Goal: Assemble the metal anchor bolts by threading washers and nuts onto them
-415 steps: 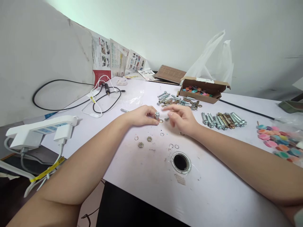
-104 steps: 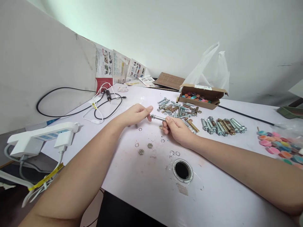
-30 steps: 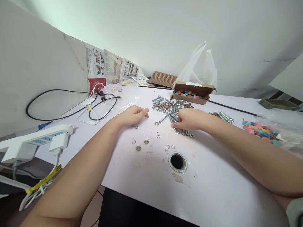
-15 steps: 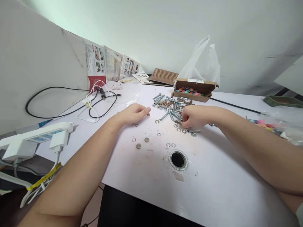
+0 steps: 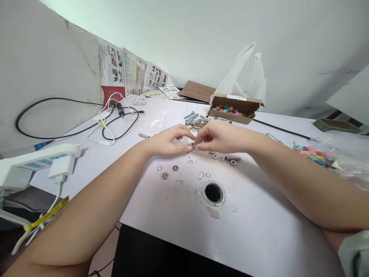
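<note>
Head view, right hand: the bare right hand [image 5: 220, 137] is closed at the fingertips, pinching a small grey metal piece between thumb and forefinger.
Head view, left hand: the bare left hand [image 5: 167, 141] is partly curled, its thumb tip against the same piece; whether it also grips cannot be told.
Metal piece: the small grey metal piece [image 5: 193, 145] is at the fingertips, between the two hands, above the white tabletop [image 5: 173, 204]; its exact form is too small and too covered to tell.
Bolt pile: a heap of silver and brass-coloured metal bolts [image 5: 192, 118] lies just beyond the hands, partly hidden by the right hand.
Under right hand: a silver cylindrical metal sleeve [image 5: 233, 158] lies near the right wrist, with a round silver metal nut [image 5: 233, 163] just beside it on the near side.
Near side of left hand: two dull hexagonal metal nuts [image 5: 175, 168] lie near each other, apart from the hand.
Near side of both hands: two thin silver ring washers [image 5: 205, 174] lie side by side, near the metal-rimmed round hole [image 5: 213, 193].
Behind right hand: an open brown cardboard box [image 5: 239, 117] holds small multicoloured pieces [image 5: 229, 109].
</note>
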Tool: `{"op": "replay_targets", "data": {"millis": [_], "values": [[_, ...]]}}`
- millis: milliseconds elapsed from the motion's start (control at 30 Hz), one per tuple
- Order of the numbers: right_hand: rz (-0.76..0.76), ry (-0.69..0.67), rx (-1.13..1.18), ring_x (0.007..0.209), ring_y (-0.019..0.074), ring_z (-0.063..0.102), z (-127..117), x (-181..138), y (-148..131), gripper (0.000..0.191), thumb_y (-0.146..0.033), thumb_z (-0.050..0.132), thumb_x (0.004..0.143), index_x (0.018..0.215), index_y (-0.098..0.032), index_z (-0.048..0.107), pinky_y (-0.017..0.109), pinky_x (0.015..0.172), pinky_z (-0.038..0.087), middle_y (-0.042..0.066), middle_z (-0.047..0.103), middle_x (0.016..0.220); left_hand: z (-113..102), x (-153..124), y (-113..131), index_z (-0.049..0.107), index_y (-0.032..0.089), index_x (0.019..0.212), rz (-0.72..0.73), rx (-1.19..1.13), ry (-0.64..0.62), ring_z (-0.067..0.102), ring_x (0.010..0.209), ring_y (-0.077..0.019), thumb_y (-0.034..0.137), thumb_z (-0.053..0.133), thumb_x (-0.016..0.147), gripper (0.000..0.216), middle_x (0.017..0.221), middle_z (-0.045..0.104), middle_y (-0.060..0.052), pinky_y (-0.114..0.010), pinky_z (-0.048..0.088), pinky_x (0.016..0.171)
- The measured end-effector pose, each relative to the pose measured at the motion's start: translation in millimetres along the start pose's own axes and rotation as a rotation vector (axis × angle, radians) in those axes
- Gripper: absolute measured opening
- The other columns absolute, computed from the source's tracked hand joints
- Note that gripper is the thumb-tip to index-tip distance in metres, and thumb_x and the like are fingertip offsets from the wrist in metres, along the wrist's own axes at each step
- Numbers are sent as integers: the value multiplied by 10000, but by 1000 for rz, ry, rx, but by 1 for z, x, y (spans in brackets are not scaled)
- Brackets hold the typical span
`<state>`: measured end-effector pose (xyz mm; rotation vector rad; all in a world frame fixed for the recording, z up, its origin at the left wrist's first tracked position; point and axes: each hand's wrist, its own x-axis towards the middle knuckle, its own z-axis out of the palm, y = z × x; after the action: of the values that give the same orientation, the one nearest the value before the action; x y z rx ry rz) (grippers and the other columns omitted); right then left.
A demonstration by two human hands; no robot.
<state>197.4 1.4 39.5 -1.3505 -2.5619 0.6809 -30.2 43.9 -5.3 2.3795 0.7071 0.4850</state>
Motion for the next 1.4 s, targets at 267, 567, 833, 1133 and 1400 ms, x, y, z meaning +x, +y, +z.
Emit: {"op": "replay_targets", "data": {"millis": [267,567,833,1133,1400], "values": [[16,328,318,654,157,583,20,14,3,323,-446,686,826,1002,-179,727,299,600,419,46,704,777,0,0,-3,738,153,973,-218,-116,-139,568,723,-137,412,666,798,321,768,643,-37,-275,457,700],[325,-274,-123,591,182,590,-17,-11,35,264,-496,771,718,746,-235,739,310,491,372,44,684,739,2,0,-7,746,159,872,-294,-95,-202,490,608,-92,418,675,780,284,680,616,-6,-224,385,566],[370,-278,-178,501,157,507,5,-6,27,194,-338,712,730,593,-204,678,320,456,345,50,648,628,3,1,-6,748,158,903,-321,-70,-222,504,591,-89,402,709,757,287,681,639,-7,-224,394,548],[448,-305,-84,631,183,615,5,2,27,379,-534,689,755,656,-167,681,295,541,417,77,699,739,1,1,-10,752,144,953,-326,-97,-253,516,608,-86,432,736,733,362,714,646,-14,-217,392,559],[421,-238,-142,503,138,497,20,3,20,330,-439,649,805,625,-164,636,301,495,337,55,625,613,-2,0,-8,758,156,924,-330,-80,-256,502,586,-79,414,738,737,319,689,643,-4,-213,376,539]]}}
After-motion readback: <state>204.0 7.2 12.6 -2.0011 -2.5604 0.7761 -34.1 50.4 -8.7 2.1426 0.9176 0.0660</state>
